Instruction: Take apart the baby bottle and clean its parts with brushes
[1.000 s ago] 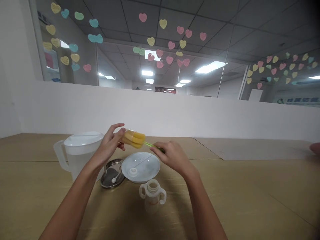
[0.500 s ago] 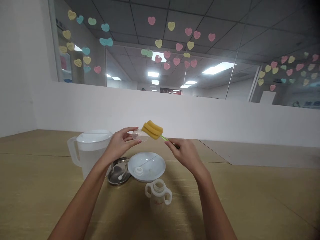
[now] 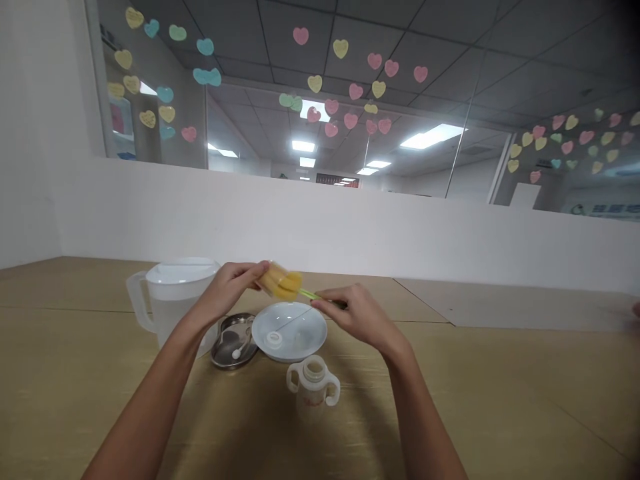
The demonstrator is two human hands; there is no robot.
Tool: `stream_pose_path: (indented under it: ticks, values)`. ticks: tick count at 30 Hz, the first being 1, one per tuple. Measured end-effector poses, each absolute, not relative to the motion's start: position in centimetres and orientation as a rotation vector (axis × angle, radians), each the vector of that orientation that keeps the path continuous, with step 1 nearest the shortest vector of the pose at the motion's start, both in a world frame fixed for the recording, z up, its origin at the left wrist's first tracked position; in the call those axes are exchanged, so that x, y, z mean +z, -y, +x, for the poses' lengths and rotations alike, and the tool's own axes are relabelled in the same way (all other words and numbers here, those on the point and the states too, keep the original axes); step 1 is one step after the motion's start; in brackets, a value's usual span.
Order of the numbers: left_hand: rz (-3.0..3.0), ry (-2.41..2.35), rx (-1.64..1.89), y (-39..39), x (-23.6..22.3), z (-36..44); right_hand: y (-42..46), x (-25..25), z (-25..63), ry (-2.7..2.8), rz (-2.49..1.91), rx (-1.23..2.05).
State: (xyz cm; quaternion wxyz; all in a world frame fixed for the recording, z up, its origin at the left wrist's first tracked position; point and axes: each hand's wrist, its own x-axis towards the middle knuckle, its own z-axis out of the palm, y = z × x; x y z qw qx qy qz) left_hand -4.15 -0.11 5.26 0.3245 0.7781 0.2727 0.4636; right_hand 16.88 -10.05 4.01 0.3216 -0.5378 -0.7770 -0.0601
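My left hand [image 3: 226,291] is closed around a clear bottle cap [image 3: 270,275], held above the white bowl [image 3: 316,331]. My right hand [image 3: 359,312] grips the green handle of a yellow sponge brush [image 3: 291,287]. The sponge head sits partly inside the cap and is slightly blurred. Below my hands a baby bottle [image 3: 313,393] with two side handles stands upright, its mouth uncovered. In the bowl lies a white ring-shaped piece [image 3: 273,339]; a small clear thing beside it is hard to make out.
A lidded white pitcher [image 3: 175,307] stands at left. Beside it a metal tray [image 3: 225,360] holds a thin straw-like piece with a white end [image 3: 237,354]. Behind the wooden table [image 3: 500,400] rises a white wall [image 3: 350,227] below a window. Something blurred shows at the right edge.
The sponge head has gone from the cap's mouth into the cap. Both hands have moved slightly down and left, and the cap has tilted. A blurred shape has appeared at the right edge.
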Motion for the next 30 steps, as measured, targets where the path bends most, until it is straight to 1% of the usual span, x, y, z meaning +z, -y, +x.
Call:
stream_pose_path:
  ticks: [2,4,10,14,16,17,19,23,25,30]
  values:
    - [2.05,-0.685,1.126,0.5,5.3,-4.1,10.1,4.0,16.6,2.026,-1.418,-0.192]
    - [2.094,-0.67,1.108,1.1,5.4,-3.9,10.1,4.0,16.6,1.967,-1.484,-0.233]
    - [2.163,-0.648,1.217,2.8,6.1,-4.5,10.6,4.2,17.4,1.958,-1.527,-0.008]
    - [2.095,-0.798,1.473,1.6,6.5,-6.4,10.5,4.2,18.7,1.818,-1.822,-0.189]
    - [2.133,-0.944,1.498,0.1,6.0,-7.3,10.3,4.1,19.6,1.704,-2.003,-0.291]
    - [2.197,-1.054,1.441,-0.8,5.5,-7.6,10.3,4.1,20.0,1.657,-2.061,-0.324]
    - [2.378,-1.286,1.203,-2.8,4.2,-7.6,10.3,4.0,20.5,1.61,-2.089,-0.352]
    - [2.664,-1.732,0.524,-6.2,0.5,-5.9,10.6,4.0,20.4,1.682,-2.015,-0.31]
    - [2.661,-1.821,0.394,-7.2,-1.2,-4.9,10.5,4.0,20.0,1.743,-1.988,-0.274]
    - [2.64,-1.879,0.295,-8.4,-3.9,-3.9,9.9,3.8,19.0,1.828,-1.98,-0.21]
